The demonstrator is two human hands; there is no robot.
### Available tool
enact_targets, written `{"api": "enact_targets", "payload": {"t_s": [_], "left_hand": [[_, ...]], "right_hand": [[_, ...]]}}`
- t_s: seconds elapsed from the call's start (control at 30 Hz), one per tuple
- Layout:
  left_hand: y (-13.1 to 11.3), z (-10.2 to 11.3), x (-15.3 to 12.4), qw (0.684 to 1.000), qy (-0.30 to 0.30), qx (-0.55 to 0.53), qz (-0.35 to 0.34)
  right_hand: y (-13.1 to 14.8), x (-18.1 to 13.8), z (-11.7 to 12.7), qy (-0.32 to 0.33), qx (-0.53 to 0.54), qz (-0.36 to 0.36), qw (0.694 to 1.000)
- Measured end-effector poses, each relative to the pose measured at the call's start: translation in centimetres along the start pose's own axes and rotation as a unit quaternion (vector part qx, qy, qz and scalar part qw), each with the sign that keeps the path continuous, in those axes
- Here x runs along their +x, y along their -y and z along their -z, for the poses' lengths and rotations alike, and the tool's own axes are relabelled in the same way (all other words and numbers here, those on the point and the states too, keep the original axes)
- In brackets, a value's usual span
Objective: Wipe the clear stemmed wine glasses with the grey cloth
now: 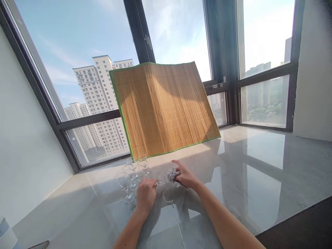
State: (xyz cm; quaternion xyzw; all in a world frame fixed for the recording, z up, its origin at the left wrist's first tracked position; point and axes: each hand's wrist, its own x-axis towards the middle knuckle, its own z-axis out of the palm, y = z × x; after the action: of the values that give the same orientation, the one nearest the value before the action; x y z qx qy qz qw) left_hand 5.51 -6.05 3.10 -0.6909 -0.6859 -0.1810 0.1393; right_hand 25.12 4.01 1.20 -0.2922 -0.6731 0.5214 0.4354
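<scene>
From the head view, your left grip (146, 195) is closed round the stem end of a clear wine glass (163, 180), which is tipped on its side just above the pale marble worktop (259, 173), between your two hands. Your right grip (185, 176) is pinching a bunched grey cloth (173, 174), pressed against the mouth of that glass. Whether the cloth goes inside the bowl you cannot tell.

Just to the left of your left grip, a cluster of stemmed glasses (125, 183) stands upright on the worktop. Behind them, a bamboo mat (163, 107) with a green edge leans tilted against the window frame (140, 34). Tall apartment blocks (101, 90) show through the panes.
</scene>
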Motion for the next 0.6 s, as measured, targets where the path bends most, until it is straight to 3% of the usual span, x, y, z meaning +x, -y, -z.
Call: {"api": "enact_targets", "payload": {"t_s": [0.27, 0.43, 0.6], "left_hand": [[0.75, 0.0, 0.35, 0.997, 0.013, 0.01, -0.07], [0.74, -0.19, 0.06, 0.995, 0.037, -0.005, -0.092], [0.41, 0.2, -0.05, 0.996, 0.026, -0.031, -0.081]], "right_hand": [[0.15, 0.28, -0.36, -0.051, 0.038, -0.042, 0.997], [-0.35, 0.13, -0.38, 0.004, -0.008, -0.04, 0.999], [0.07, -0.19, -0.16, 0.023, 0.03, -0.04, 0.998]]}}
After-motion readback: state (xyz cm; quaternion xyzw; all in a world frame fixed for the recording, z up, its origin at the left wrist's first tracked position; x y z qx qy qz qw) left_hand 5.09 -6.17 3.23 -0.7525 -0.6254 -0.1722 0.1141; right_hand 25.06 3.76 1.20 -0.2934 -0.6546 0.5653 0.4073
